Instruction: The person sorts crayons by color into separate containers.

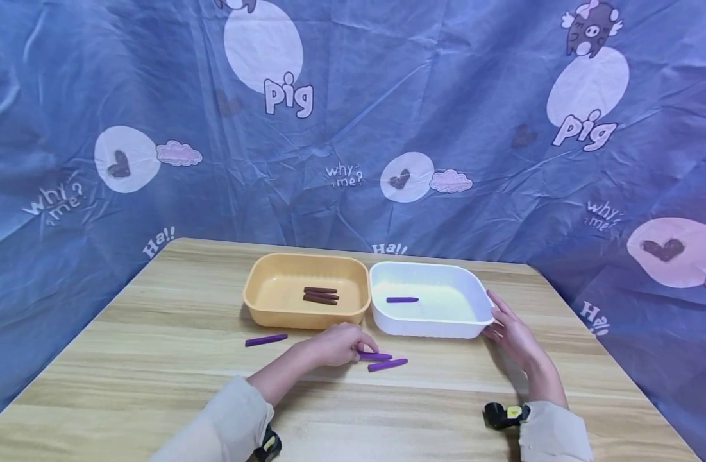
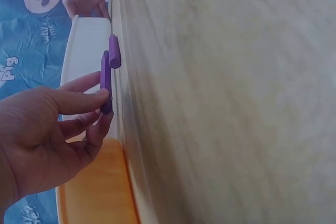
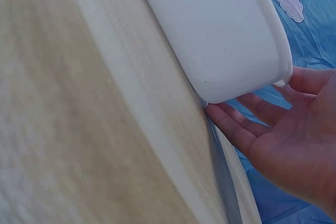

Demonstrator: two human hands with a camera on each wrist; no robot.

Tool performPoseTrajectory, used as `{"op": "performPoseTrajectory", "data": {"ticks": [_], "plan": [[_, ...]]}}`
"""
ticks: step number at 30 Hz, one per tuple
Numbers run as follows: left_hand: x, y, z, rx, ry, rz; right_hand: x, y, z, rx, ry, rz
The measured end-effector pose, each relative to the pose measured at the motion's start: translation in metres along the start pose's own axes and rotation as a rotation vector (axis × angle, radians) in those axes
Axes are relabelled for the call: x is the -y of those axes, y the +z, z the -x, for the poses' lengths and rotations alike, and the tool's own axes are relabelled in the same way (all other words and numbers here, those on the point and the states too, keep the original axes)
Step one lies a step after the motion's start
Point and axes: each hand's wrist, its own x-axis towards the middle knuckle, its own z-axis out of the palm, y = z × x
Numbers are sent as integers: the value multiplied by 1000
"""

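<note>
In front of the two bins, my left hand (image 1: pixel 342 344) pinches a purple crayon (image 2: pixel 106 85) between thumb and fingers, close over the table. A second purple crayon (image 1: pixel 387 365) lies just beside it. Farther left, another purple crayon (image 1: pixel 266 340) rests before the orange bin (image 1: pixel 295 319). My right hand (image 1: pixel 515 337) touches the right end of the white bin (image 1: pixel 428 328), its fingers mostly extended and the thumb up by the rim in the right wrist view. Inside the white bin lies one purple crayon (image 1: pixel 402 299). Three brown crayons (image 1: pixel 320 296) sit together in the orange bin.
The bins stand side by side toward the back of the wooden table (image 1: pixel 127 359). A blue printed cloth (image 1: pixel 341 128) hangs behind and to the sides. Each wrist carries a black camera (image 1: pixel 503 414) near its pale sleeve.
</note>
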Motion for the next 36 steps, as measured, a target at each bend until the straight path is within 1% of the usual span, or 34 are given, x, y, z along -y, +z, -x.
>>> {"op": "performPoseTrajectory", "data": {"ticks": [8, 15, 22, 31, 36], "plan": [[-7, -3, -1, -6, -37, 21, 0, 0, -1, -8, 5, -5], [-10, -6, 0, -42, -26, 16, 1, 0, 0, -6, 13, -3], [-15, -13, -1, -47, -34, 40, 0, 0, 0, -15, 12, -1], [-24, -18, -5, -58, -11, 51, 0, 0, 0, -14, 6, 2], [-29, -21, -9, -78, 18, 6, 0, 1, 0, -8, 3, 8]]}}
